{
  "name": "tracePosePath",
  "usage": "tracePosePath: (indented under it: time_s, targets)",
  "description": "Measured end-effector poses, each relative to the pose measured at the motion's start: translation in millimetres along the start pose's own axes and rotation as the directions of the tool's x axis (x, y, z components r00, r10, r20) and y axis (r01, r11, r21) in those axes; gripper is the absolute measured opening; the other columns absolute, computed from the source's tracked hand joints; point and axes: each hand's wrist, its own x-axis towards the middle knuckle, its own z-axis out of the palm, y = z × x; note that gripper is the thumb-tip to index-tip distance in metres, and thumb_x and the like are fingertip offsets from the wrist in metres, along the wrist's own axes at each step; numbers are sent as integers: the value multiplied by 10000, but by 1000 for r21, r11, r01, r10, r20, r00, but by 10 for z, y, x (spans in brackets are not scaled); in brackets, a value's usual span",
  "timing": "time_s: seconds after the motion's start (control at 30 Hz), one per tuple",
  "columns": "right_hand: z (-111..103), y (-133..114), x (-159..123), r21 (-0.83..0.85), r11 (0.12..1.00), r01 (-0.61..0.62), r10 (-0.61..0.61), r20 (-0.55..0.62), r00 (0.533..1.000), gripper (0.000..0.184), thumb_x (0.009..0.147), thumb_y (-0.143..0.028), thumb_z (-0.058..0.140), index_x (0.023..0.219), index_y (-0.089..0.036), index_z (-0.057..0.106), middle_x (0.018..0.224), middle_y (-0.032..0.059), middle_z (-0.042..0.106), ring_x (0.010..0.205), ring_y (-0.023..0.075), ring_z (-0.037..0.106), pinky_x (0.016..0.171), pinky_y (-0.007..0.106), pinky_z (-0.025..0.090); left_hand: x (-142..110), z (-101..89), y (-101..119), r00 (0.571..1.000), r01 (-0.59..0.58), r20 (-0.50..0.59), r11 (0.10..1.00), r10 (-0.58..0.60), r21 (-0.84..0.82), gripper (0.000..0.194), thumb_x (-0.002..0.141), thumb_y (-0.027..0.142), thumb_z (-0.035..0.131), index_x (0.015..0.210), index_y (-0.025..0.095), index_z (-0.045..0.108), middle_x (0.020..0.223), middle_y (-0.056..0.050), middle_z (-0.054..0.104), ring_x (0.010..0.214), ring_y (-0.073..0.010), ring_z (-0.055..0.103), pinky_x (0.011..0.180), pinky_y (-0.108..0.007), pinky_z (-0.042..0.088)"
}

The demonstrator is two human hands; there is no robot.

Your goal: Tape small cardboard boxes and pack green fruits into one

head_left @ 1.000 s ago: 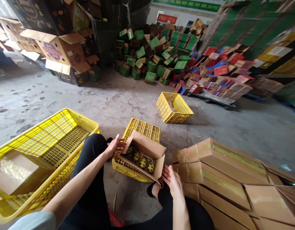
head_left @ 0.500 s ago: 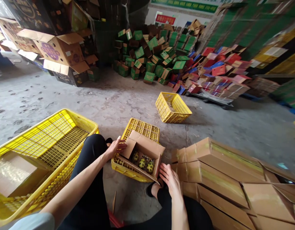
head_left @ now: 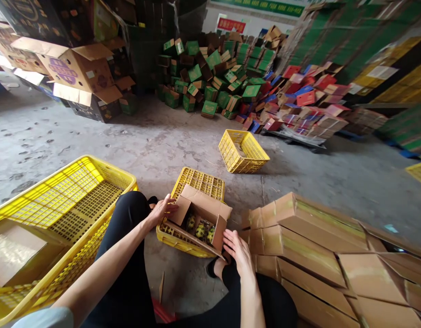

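An open cardboard box (head_left: 206, 201) rests on an upturned yellow crate (head_left: 203, 183) between my knees. Inside it lie several yellow-green, dark-patterned round items (head_left: 200, 230), their kind too small to make out. My left hand (head_left: 161, 210) is at the box's left end flap, fingers stretched out along its outer edge. At the opposite end, my right hand (head_left: 237, 249) has its fingers extended against the outside of the right flap (head_left: 219, 233), which leans inward and partly covers the rightmost item. Neither hand grips anything.
To my left stands a large yellow crate (head_left: 126, 180) with a closed carton (head_left: 17, 253) in it. Stacked cartons (head_left: 309, 248) sit on my right. Ahead are a smaller yellow crate (head_left: 243, 157) and a heap of green boxes (head_left: 210, 84).
My right hand has pushed the box's right flap further inward, hiding more of the rightmost item. My left hand stays at the left flap. The whole view has shifted slightly.
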Motion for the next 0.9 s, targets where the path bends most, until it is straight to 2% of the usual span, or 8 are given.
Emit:
tracePosePath:
  time_s: [0.1, 0.2, 0.33, 0.43, 0.63, 0.8, 0.9]
  targets:
    - [8, 21, 2, -33, 999, 38, -38, 8, 999, 635, 816, -723, 730, 1150, -186, 788, 1330, 196, 753, 1207, 351, 738, 1006, 488, 601, 27, -6, -33, 1000, -14, -7, 1000, 14, 18, 805, 918, 808, 562, 1319, 119, 681, 1239, -226, 770, 1165, -338, 738, 946, -416, 577]
    - [30, 53, 42, -95, 991, 95, -97, -25, 995, 659, 722, -684, 820, 1152, -187, 780, 1268, 186, 779, 1148, 346, 760, 956, 462, 624, 91, -15, -97, 992, -115, -37, 984, 121, 134, 748, 898, 762, 612, 1261, 115, 706, 1165, -201, 783, 1047, -311, 760, 873, -388, 585]
    - [60, 82, 147, -234, 968, 88, -117, -114, 987, 702, 619, -619, 877, 1164, -189, 771, 1121, 140, 816, 1063, 332, 777, 869, 424, 656, 209, -37, -187, 965, -206, -96, 933, 243, 296, 626, 743, 547, 832, 1202, 130, 746, 1044, -128, 780, 977, -298, 738, 834, -364, 566]
    - [64, 90, 193, -260, 963, 72, -113, -146, 983, 720, 631, -595, 859, 1219, -192, 752, 1101, 120, 812, 1033, 315, 774, 805, 394, 668, 271, -55, -241, 956, -214, -119, 914, 269, 344, 586, 663, 423, 879, 1166, 141, 773, 1018, -107, 771, 1022, -317, 720, 871, -369, 552]
    - [65, 107, 168, -241, 969, 57, -93, -143, 985, 752, 638, -565, 849, 1268, -172, 732, 1205, 162, 783, 1088, 331, 760, 760, 377, 673, 276, -67, -310, 958, -224, -87, 899, 274, 376, 606, 660, 375, 866, 1202, 120, 776, 1062, -123, 775, 955, -307, 734, 859, -379, 552]
    - [78, 113, 172, -283, 956, 76, -113, -117, 987, 786, 612, -568, 843, 1273, -160, 723, 1171, 162, 797, 1053, 333, 773, 774, 385, 656, 292, -61, -304, 960, -206, -97, 896, 263, 394, 559, 606, 307, 885, 1129, 131, 797, 1000, -114, 775, 914, -313, 733, 856, -402, 555]
    - [82, 108, 197, -320, 942, 99, -141, -114, 983, 743, 601, -535, 849, 1242, -177, 738, 1116, 136, 814, 1028, 329, 782, 835, 409, 646, 301, -61, -294, 958, -205, -106, 892, 267, 403, 535, 592, 288, 891, 1101, 149, 801, 980, -98, 769, 916, -310, 728, 869, -409, 555]
